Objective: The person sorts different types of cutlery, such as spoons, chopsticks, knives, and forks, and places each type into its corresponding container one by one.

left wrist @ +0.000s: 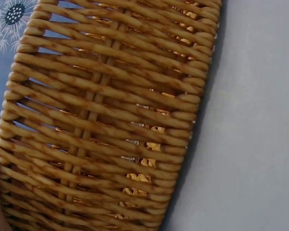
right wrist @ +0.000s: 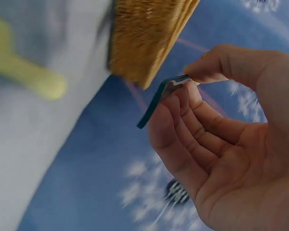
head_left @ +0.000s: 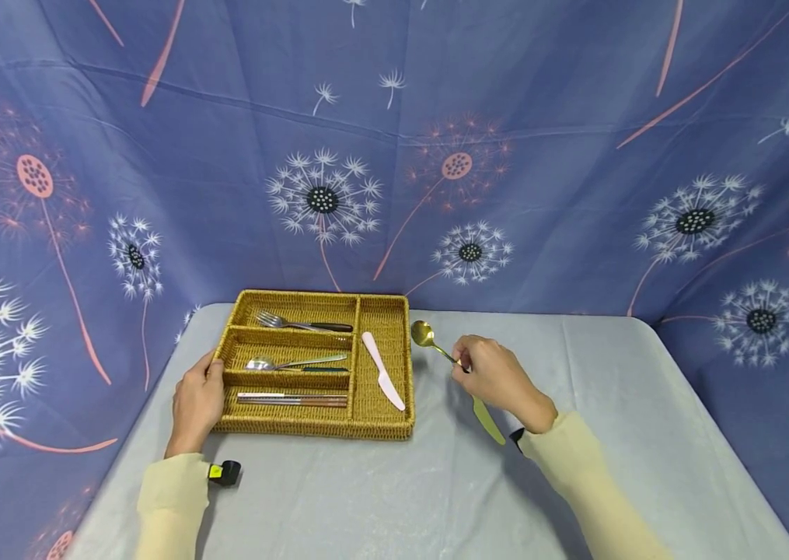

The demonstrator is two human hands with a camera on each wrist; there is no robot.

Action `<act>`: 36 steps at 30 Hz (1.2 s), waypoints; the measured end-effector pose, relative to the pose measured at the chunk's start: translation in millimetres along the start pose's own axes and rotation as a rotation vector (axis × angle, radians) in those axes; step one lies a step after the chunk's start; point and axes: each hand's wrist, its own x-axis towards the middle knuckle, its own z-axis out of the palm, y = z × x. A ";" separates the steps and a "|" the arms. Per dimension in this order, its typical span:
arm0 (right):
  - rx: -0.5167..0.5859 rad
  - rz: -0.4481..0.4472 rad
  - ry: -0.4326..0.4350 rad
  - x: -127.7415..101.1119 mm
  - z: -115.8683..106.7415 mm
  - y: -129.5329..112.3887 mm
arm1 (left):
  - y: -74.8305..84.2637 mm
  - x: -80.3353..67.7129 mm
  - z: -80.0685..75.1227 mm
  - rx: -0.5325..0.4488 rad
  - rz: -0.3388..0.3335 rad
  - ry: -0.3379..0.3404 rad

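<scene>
- While the left hand (head_left: 197,400) rests with relaxed fingers against the left wall of the wicker cutlery tray (head_left: 380,424), steadying it, the right hand (head_left: 499,381) pinches the handle of a gold spoon (head_left: 425,334) just right of the tray.
- Judging from this, keep the pinch firm and the spoon level.
- Mind the pink knife (head_left: 383,379) in the tray's right compartment and the gold knife (head_left: 488,420) under the wrist.
</scene>
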 end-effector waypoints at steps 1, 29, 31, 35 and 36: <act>-0.005 -0.020 -0.014 6.8 0.1 -5.8 | 0.2 0.3 0.0 -0.001 0.001 0.000; -0.205 -0.480 -0.391 132.9 44.8 -124.8 | 1.4 1.1 -4.2 0.029 -0.017 -0.010; -0.196 -0.493 -0.413 136.6 50.7 -128.7 | 1.9 1.7 -3.7 0.027 -0.018 -0.018; -0.184 -0.505 -0.443 141.4 62.5 -135.3 | 1.8 2.1 -2.1 0.024 -0.021 -0.029; -0.181 -0.504 -0.448 142.1 64.9 -136.9 | 1.6 1.9 -1.7 0.023 -0.021 -0.030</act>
